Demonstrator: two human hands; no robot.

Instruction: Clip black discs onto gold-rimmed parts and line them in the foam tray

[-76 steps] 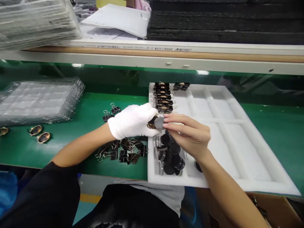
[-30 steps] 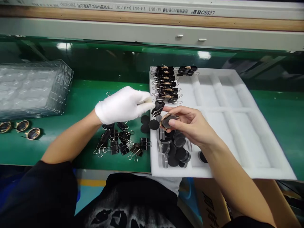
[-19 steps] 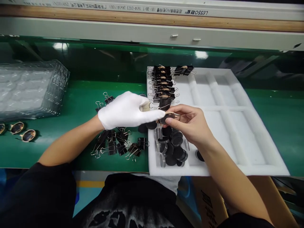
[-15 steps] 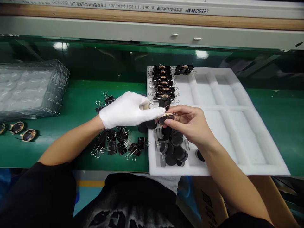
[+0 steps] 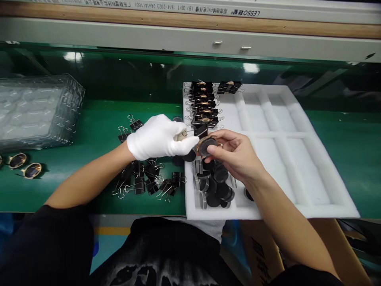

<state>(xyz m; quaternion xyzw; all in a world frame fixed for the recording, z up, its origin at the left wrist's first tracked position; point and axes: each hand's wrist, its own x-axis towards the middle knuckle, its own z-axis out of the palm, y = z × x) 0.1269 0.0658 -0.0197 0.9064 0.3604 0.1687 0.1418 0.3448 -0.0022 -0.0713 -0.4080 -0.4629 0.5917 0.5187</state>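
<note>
My left hand (image 5: pixel 162 137), in a white glove, pinches the wire handles of a black binder clip (image 5: pixel 200 130). Bare, my right hand (image 5: pixel 238 153) holds a gold-rimmed round piece with a dark disc (image 5: pixel 206 146) on its face, just below the clip. Both hands are over the left edge of the white foam tray (image 5: pixel 324 174). Behind them in the tray stands a column of clipped gold-rimmed pieces (image 5: pixel 205 104). Loose black discs (image 5: pixel 220 190) lie in the near left compartment, under and in front of my right hand.
Several black binder clips (image 5: pixel 151 180) lie on the green table (image 5: pixel 101 119) left of the tray. Clear plastic trays (image 5: pixel 35 113) are stacked at the far left, with round gold-framed glasses (image 5: pixel 32 170) in front. A grey ledge (image 5: pixel 133 37) runs along the back.
My left thumb has drawn back to the left, and the binder clip shows more. The round piece in my right hand has tilted, so its dark disc faces the camera more.
</note>
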